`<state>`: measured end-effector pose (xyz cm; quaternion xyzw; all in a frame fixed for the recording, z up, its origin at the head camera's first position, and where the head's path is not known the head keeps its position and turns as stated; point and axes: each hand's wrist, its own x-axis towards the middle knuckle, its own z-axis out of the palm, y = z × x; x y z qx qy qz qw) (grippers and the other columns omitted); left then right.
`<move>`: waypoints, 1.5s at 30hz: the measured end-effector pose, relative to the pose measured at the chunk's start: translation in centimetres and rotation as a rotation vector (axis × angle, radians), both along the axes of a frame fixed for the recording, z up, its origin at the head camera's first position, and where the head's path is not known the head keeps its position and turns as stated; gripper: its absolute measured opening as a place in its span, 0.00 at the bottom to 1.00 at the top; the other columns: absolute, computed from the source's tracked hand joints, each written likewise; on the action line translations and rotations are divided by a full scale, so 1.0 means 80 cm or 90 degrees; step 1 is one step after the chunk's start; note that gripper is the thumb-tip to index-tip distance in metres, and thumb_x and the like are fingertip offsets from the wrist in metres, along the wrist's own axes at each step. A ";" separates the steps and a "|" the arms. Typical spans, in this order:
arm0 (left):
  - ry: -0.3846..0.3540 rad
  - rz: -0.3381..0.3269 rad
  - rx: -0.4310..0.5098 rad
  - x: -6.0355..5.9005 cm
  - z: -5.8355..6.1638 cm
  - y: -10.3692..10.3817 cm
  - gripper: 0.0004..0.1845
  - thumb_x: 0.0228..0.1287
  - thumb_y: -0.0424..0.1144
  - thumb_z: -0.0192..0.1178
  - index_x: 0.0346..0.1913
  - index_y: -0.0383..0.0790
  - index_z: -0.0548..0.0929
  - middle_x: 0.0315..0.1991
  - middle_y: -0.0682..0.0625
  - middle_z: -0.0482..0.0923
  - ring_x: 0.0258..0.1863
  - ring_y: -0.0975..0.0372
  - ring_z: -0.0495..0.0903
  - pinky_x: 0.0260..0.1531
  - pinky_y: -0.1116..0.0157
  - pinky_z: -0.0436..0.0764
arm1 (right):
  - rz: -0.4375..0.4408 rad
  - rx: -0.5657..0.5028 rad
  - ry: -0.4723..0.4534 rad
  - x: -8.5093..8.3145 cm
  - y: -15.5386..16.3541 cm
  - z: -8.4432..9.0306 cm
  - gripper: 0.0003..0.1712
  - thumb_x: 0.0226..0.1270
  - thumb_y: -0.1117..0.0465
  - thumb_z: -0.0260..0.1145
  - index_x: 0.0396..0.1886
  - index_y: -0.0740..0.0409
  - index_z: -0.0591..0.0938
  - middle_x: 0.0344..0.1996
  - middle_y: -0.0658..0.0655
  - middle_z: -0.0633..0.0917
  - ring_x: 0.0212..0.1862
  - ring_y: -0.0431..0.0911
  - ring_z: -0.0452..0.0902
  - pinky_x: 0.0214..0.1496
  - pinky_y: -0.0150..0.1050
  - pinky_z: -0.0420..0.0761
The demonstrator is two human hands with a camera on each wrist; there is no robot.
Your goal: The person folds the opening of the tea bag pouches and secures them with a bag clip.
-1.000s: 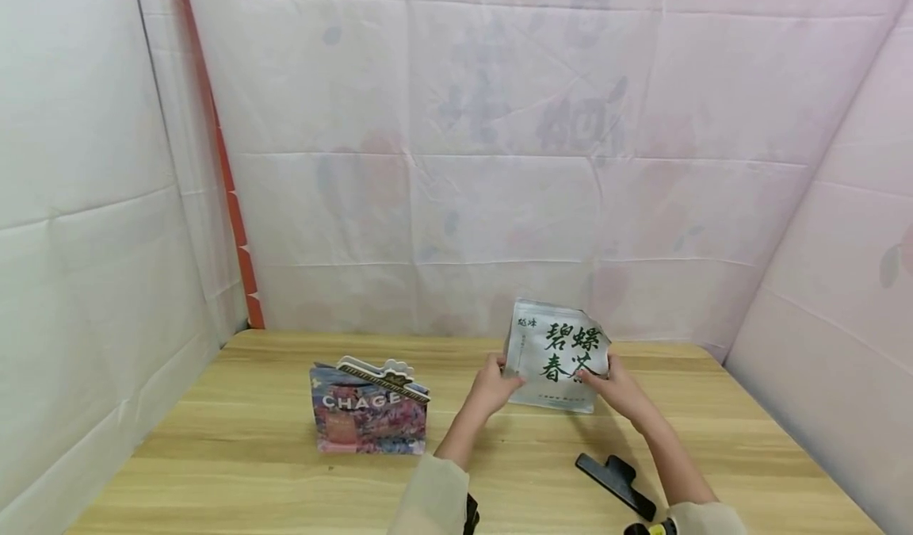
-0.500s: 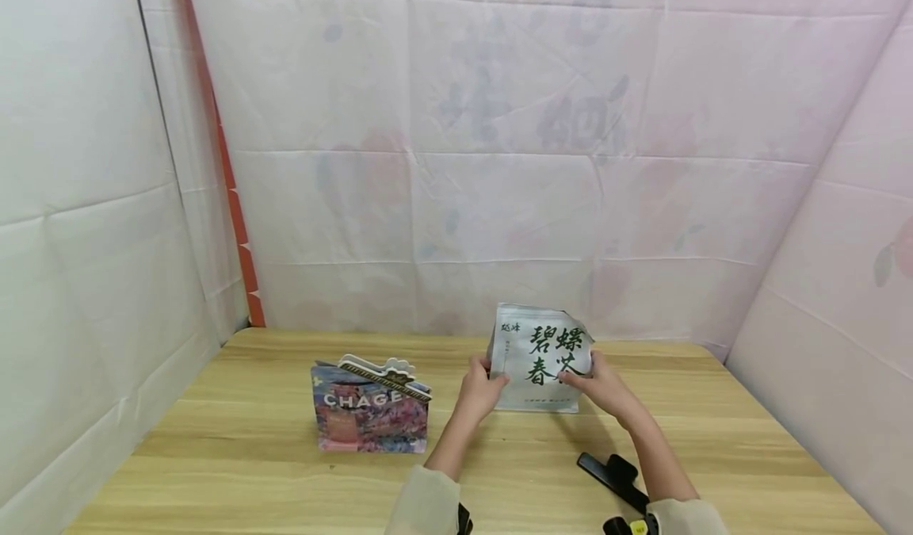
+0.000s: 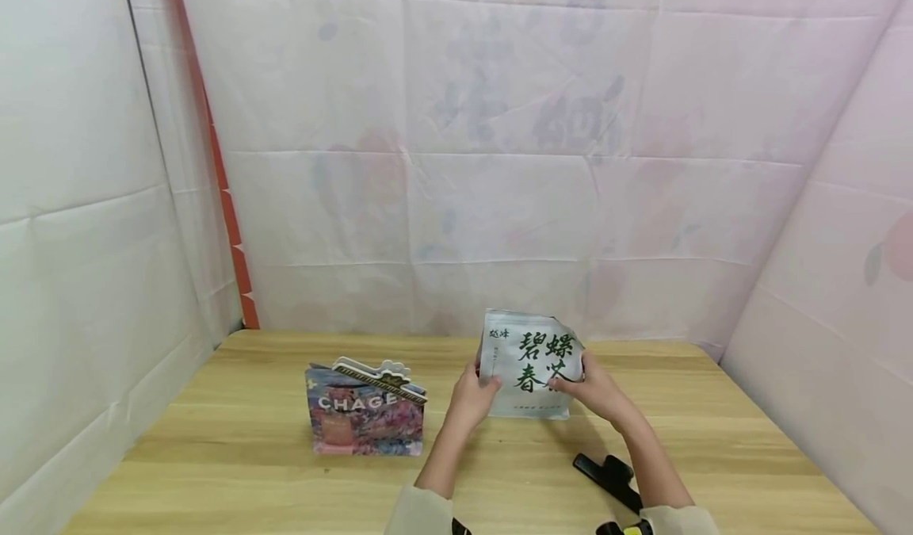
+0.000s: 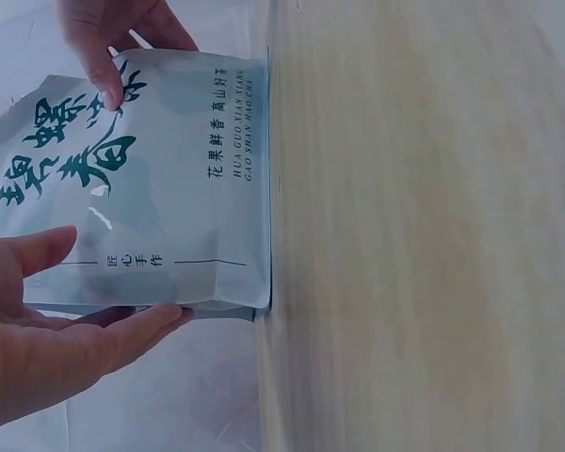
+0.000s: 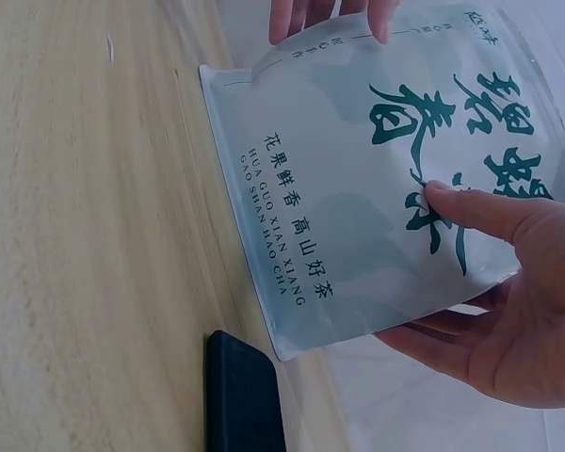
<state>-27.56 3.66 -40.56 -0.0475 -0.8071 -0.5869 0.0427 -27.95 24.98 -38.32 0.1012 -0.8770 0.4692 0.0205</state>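
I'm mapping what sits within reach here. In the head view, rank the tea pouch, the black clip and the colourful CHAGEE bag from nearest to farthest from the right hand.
1. Tea pouch: gripped by the right hand at its right edge, standing on the table.
2. Black clip: lying on the table, nearer the person, beside the right forearm.
3. CHAGEE bag: standing far off to the left, beyond the left hand.
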 end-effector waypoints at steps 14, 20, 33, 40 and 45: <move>-0.022 -0.019 -0.069 0.011 0.014 -0.011 0.37 0.63 0.45 0.57 0.61 0.17 0.58 0.57 0.26 0.64 0.57 0.38 0.63 0.55 0.45 0.63 | 0.035 0.018 0.023 0.004 -0.002 0.004 0.47 0.57 0.58 0.69 0.67 0.70 0.53 0.54 0.69 0.70 0.52 0.58 0.69 0.48 0.49 0.74; -0.022 -0.032 -0.122 0.015 0.020 -0.018 0.38 0.63 0.49 0.56 0.60 0.17 0.60 0.56 0.26 0.65 0.56 0.38 0.65 0.54 0.45 0.65 | 0.055 0.013 -0.008 0.009 -0.002 0.008 0.43 0.58 0.57 0.68 0.65 0.71 0.57 0.49 0.66 0.74 0.48 0.55 0.72 0.43 0.47 0.77; -0.028 -0.081 -0.188 0.028 0.041 -0.037 0.40 0.61 0.54 0.58 0.58 0.18 0.64 0.51 0.27 0.69 0.50 0.39 0.71 0.47 0.46 0.71 | 0.114 0.030 -0.031 0.012 0.001 0.016 0.44 0.58 0.58 0.68 0.66 0.71 0.55 0.39 0.60 0.78 0.40 0.50 0.76 0.39 0.45 0.79; -0.057 -0.111 -0.184 0.031 0.046 -0.043 0.45 0.61 0.54 0.58 0.64 0.19 0.55 0.60 0.27 0.60 0.57 0.39 0.64 0.53 0.45 0.65 | 0.124 0.041 -0.055 0.017 0.000 0.023 0.43 0.59 0.58 0.67 0.66 0.73 0.56 0.41 0.62 0.76 0.40 0.50 0.76 0.38 0.45 0.80; -0.057 -0.135 -0.192 0.033 0.051 -0.048 0.42 0.61 0.52 0.59 0.64 0.21 0.58 0.60 0.28 0.61 0.55 0.40 0.67 0.50 0.46 0.68 | 0.158 0.025 -0.074 0.021 0.001 0.028 0.36 0.60 0.59 0.66 0.61 0.75 0.62 0.39 0.62 0.76 0.39 0.51 0.77 0.38 0.46 0.80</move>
